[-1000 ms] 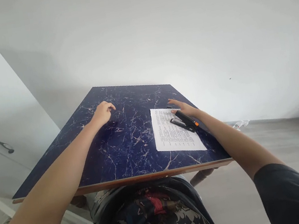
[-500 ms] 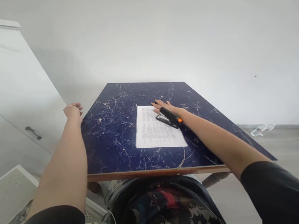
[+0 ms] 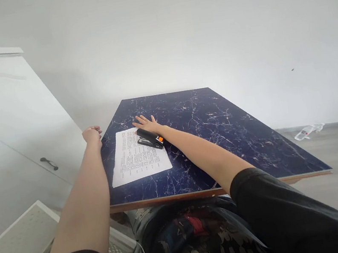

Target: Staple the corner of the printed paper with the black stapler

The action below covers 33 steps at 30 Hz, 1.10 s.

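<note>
1. The printed paper [image 3: 129, 161] lies flat toward the left side of the blue marbled bench [image 3: 206, 116], short of its near edge. How many sheets there are cannot be told.

2. The black stapler [image 3: 149, 138] lies across the right part of the paper, its orange-marked end [image 3: 160, 139] pointing toward the right forearm.

3. The right hand [image 3: 147, 125] is palm down at the paper's far right corner, its fingers spread wide, just beyond the stapler. Whether the palm presses on the stapler is hard to tell.

4. The left hand [image 3: 92, 135] is beyond the bench's left edge, near the white cabinet [image 3: 9, 123], with its fingers loosely curled. Whether anything is pinched in them cannot be told.

5. For steadying the paper, the spread right hand seems well suited: even, light pressure through the palm should keep the corner from lifting, while a hard push could crease it.

6. The stapler is probably the heavier of the two and may drag or skew the paper if nudged, so it is best kept level, with the wrist clear of its orange end.

7. The left hand would help most flat on the paper's left margin, squaring it to the bench edge.
</note>
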{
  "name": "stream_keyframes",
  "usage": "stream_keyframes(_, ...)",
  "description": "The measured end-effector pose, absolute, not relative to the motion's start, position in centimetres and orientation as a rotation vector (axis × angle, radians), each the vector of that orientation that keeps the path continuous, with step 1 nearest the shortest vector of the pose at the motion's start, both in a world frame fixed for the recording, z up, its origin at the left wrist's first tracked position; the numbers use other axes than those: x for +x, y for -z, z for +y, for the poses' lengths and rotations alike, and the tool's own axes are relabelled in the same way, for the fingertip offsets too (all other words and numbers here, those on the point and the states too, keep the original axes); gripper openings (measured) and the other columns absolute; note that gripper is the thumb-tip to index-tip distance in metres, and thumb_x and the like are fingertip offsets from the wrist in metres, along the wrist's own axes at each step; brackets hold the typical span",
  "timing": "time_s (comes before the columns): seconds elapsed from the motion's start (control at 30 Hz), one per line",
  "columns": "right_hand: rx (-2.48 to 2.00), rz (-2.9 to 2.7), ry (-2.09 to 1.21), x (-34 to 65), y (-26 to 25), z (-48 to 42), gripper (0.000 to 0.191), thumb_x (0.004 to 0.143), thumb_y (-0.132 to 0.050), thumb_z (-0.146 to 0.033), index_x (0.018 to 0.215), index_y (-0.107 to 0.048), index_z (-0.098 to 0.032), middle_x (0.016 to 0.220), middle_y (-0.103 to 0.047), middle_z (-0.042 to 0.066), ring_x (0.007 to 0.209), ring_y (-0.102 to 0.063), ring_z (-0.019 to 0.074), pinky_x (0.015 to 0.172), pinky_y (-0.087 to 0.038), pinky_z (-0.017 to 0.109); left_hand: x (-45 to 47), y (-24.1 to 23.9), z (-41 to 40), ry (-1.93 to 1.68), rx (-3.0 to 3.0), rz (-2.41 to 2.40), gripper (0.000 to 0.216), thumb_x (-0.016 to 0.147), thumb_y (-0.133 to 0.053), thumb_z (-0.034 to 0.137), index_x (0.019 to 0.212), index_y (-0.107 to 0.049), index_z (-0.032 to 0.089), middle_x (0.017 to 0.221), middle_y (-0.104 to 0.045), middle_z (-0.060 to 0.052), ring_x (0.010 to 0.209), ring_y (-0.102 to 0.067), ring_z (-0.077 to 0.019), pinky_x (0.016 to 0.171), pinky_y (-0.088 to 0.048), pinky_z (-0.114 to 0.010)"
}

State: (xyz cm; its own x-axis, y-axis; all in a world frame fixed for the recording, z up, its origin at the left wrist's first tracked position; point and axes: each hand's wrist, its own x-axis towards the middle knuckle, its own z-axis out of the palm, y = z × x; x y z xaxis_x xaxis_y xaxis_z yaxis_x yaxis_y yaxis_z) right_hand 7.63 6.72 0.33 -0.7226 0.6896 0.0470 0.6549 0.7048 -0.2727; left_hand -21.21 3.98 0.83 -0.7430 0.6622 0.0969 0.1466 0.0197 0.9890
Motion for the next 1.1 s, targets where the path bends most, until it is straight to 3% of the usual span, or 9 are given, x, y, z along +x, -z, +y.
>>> stream_keyframes(0.2,-0.588,-2.879,-0.587,10.9,-0.9,3.9,0.060,0.110,-0.039,-0.046,0.168,-0.040,-0.030,0.178,-0.029,-0.002,0.163,-0.027,0.0226,0.135,-0.012,0.039,-20.9,0.0,4.5,-1.788,0.912,1.937,0.015,0.062,-0.050,0.013,0.073,-0.059,0.016,0.071,-0.060,-0.002,0.065,-0.059,-0.0139,0.058,-0.038,-0.024)
stream_keyframes(0.33,-0.542,-2.931,-0.514,14.3,-0.6,2.7,0.064,0.105,-0.052,-0.044,0.167,-0.042,-0.029,0.175,-0.036,0.004,0.161,-0.031,0.0250,0.135,-0.011,0.044,-20.7,0.2,4.6,-1.787,0.951,1.954,0.017,0.061,-0.049,0.013,0.072,-0.061,0.016,0.073,-0.062,-0.003,0.065,-0.060,-0.0139,0.062,-0.042,-0.024)
stream_keyframes(0.5,-0.515,-2.847,-0.502,19.0,0.3,2.2,0.064,0.103,-0.056,-0.044,0.163,-0.047,-0.024,0.174,-0.035,0.011,0.158,-0.038,0.0337,0.133,-0.018,0.055,-20.0,0.1,4.4,-1.739,1.051,2.005,0.020,0.058,-0.050,0.012,0.070,-0.065,0.017,0.071,-0.065,-0.004,0.068,-0.062,-0.0173,0.068,-0.048,-0.026)
stream_keyframes(0.67,-0.585,-2.825,-0.561,24.6,0.4,1.0,0.064,0.102,-0.058,-0.050,0.162,-0.050,-0.029,0.172,-0.041,0.008,0.160,-0.036,0.0317,0.135,-0.016,0.051,-16.1,-1.4,4.2,-1.487,1.571,2.006,0.024,0.062,-0.051,0.012,0.073,-0.072,0.018,0.074,-0.071,-0.005,0.079,-0.069,-0.0223,0.077,-0.052,-0.030)
stream_keyframes(0.77,-0.661,-2.784,-0.587,27.3,0.3,0.5,0.062,0.101,-0.057,-0.049,0.159,-0.054,-0.029,0.169,-0.045,0.008,0.158,-0.038,0.0307,0.134,-0.015,0.051,-11.0,-3.3,2.8,-1.154,1.993,1.723,0.027,0.074,-0.053,0.013,0.085,-0.078,0.018,0.090,-0.077,-0.008,0.089,-0.071,-0.0240,0.089,-0.054,-0.035)
stream_keyframes(0.87,-0.722,-2.686,-0.630,28.9,-0.9,0.0,0.054,0.101,-0.056,-0.049,0.147,-0.065,-0.023,0.160,-0.056,0.012,0.152,-0.047,0.0314,0.129,-0.027,0.051,-5.5,-4.7,0.2,-0.668,2.481,1.183,0.031,0.095,-0.056,0.030,0.112,-0.080,0.022,0.127,-0.074,-0.010,0.119,-0.067,-0.0284,0.108,-0.048,-0.043)
stream_keyframes(0.97,-0.974,-2.479,-0.581,30.2,-3.7,-1.1,0.045,0.102,-0.052,-0.054,0.112,-0.077,-0.018,0.121,-0.077,0.013,0.114,-0.070,0.0288,0.105,-0.049,0.044,-1.9,-4.6,-2.1,-0.340,2.558,0.966,0.052,0.102,-0.055,0.054,0.148,-0.063,0.032,0.160,-0.055,-0.010,0.145,-0.052,-0.0334,0.117,-0.042,-0.047)
stream_keyframes(1.03,-1.114,-2.396,-0.549,30.8,-5.6,-2.4,0.054,0.105,-0.046,-0.062,0.089,-0.073,-0.018,0.092,-0.077,0.010,0.084,-0.068,0.0228,0.084,-0.051,0.038,-0.8,-4.1,-3.0,-0.153,2.556,0.968,0.074,0.095,-0.063,0.066,0.161,-0.049,0.035,0.174,-0.038,-0.008,0.157,-0.038,-0.0376,0.124,-0.035,-0.051)
stream_keyframes(1.1,-1.093,-2.468,-0.591,31.0,-7.0,-3.8,0.052,0.102,-0.052,-0.067,0.091,-0.069,-0.019,0.091,-0.074,0.008,0.077,-0.063,0.0200,0.073,-0.046,0.034,-0.3,-3.4,-3.3,-0.013,2.548,0.999,0.092,0.087,-0.069,0.073,0.167,-0.040,0.036,0.179,-0.025,-0.006,0.163,-0.023,-0.0408,0.129,-0.026,-0.056)
